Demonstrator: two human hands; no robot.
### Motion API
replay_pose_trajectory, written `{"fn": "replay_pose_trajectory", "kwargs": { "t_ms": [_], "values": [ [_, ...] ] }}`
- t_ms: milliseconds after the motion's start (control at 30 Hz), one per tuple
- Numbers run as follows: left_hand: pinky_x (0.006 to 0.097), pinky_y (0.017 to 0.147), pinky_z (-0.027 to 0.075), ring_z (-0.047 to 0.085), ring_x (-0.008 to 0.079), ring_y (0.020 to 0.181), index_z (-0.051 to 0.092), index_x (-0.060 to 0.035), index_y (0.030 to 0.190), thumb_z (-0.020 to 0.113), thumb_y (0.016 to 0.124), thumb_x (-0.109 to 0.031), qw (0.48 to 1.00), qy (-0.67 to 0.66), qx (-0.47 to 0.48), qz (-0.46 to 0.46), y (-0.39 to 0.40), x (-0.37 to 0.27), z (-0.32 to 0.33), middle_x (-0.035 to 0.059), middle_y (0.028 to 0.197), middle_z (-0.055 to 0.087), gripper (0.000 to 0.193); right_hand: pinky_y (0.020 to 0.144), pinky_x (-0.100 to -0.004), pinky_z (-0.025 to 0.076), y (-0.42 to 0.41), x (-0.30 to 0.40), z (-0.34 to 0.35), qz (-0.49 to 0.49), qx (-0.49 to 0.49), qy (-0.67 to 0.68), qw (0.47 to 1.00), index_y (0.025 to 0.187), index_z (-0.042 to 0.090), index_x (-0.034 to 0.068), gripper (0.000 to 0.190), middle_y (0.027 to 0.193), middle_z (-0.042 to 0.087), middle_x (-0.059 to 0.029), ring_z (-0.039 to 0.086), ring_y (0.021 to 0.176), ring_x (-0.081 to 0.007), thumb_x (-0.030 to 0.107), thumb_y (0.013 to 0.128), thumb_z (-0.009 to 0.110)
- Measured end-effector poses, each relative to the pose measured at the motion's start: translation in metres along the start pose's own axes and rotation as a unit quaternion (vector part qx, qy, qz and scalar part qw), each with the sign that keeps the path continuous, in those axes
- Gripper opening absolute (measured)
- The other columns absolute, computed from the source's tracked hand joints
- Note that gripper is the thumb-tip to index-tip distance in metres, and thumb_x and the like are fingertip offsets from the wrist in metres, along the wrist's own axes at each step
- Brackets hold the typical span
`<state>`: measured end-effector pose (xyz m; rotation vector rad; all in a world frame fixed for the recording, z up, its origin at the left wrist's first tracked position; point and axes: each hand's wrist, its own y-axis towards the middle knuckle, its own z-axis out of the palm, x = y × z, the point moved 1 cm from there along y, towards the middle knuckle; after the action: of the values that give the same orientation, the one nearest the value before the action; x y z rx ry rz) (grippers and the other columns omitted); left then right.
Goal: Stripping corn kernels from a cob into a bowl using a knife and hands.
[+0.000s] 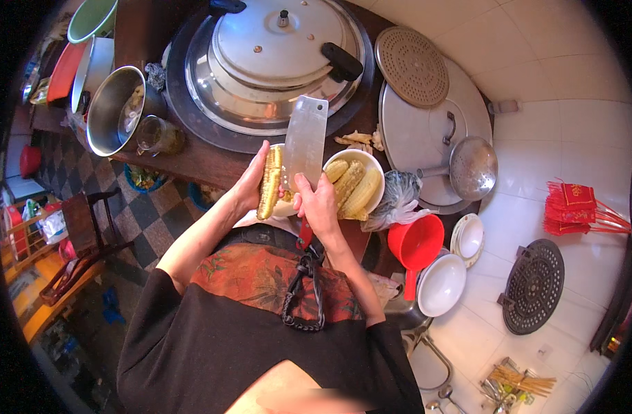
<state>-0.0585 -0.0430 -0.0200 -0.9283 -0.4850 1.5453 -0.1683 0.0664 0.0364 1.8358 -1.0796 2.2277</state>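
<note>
An ear of corn [270,182] with pale yellow kernels stands roughly upright in my left hand [254,173]. My right hand [318,203] is closed around the handle of a cleaver [306,137]; its broad metal blade points away from me, beside the corn. Just right of the blade, a white bowl [379,178] holds several ears of corn. Another light-coloured bowl lies partly hidden under my hands, with some loose kernels showing near it.
A large pressure cooker [285,46] sits on the stove ahead. Ginger [357,138], a plastic bag [396,199], a red ladle [416,240] and a metal strainer [473,168] are on the right. To the left stand a steel pot [101,114] and a glass jug [159,135].
</note>
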Motion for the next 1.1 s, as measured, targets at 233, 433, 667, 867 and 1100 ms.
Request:
{"fn": "replay_pose_trajectory", "kwargs": {
  "t_ms": [233, 433, 667, 867, 1100],
  "values": [
    [0.0249, 0.042, 0.05, 0.061, 0.0148, 0.053, 0.056, -0.0098, 0.113, 0.034, 0.093, -0.066, 0.999, 0.033, 0.004, 0.032, -0.003, 0.001, 0.015, 0.0067, 0.08, 0.065, 0.064, 0.038, -0.0219, 0.039, 0.0, 0.001, 0.0, -0.001, -0.004, -0.027, 1.0, 0.102, 0.051, -0.002, 0.021, 0.061, 0.054, -0.0021, 0.05, 0.045, -0.0067, 0.018, 0.097, 0.053],
    [0.0304, 0.06, 0.053, 0.064, 0.018, 0.074, 0.058, -0.0069, 0.114, 0.035, 0.094, -0.066, 0.996, 0.043, 0.038, 0.069, 0.003, -0.001, 0.021, 0.0085, 0.094, 0.066, 0.067, 0.037, -0.0217, 0.039, 0.0, -0.004, -0.004, -0.012, -0.008, -0.032, 0.999, 0.1, 0.051, -0.003, 0.021, 0.061, 0.054, -0.0021, 0.05, 0.046, -0.0067, 0.018, 0.097, 0.054],
    [0.0331, 0.06, 0.053, 0.063, 0.0208, 0.07, 0.058, -0.0068, 0.114, 0.034, 0.092, -0.069, 0.991, 0.11, -0.025, 0.075, 0.018, 0.002, 0.017, 0.0102, 0.091, 0.065, 0.07, 0.037, -0.0218, 0.04, 0.005, -0.004, -0.002, -0.018, -0.017, 0.023, 0.999, 0.099, 0.052, -0.003, 0.022, 0.059, 0.054, -0.0016, 0.05, 0.044, -0.0073, 0.019, 0.096, 0.054],
    [0.0378, 0.075, 0.048, 0.06, 0.0227, 0.082, 0.059, -0.0013, 0.115, 0.033, 0.093, -0.067, 0.976, 0.156, -0.119, 0.091, 0.021, -0.001, 0.025, 0.0126, 0.092, 0.065, 0.074, 0.038, -0.0193, 0.038, 0.007, -0.008, 0.001, 0.021, -0.034, -0.001, 0.999, 0.102, 0.057, 0.0, 0.025, 0.065, 0.056, -0.0022, 0.049, 0.046, -0.0058, 0.024, 0.096, 0.057],
    [0.0351, 0.085, 0.04, 0.053, 0.0248, 0.088, 0.059, 0.0072, 0.106, 0.029, 0.098, -0.058, 0.878, 0.343, -0.161, 0.291, 0.017, -0.002, 0.034, 0.018, 0.1, 0.061, 0.073, 0.038, -0.0203, 0.038, 0.009, -0.015, 0.004, 0.015, -0.054, 0.1, 0.993, 0.096, 0.058, 0.002, 0.024, 0.06, 0.055, -0.003, 0.046, 0.041, -0.007, 0.026, 0.096, 0.057]
  ]
}}
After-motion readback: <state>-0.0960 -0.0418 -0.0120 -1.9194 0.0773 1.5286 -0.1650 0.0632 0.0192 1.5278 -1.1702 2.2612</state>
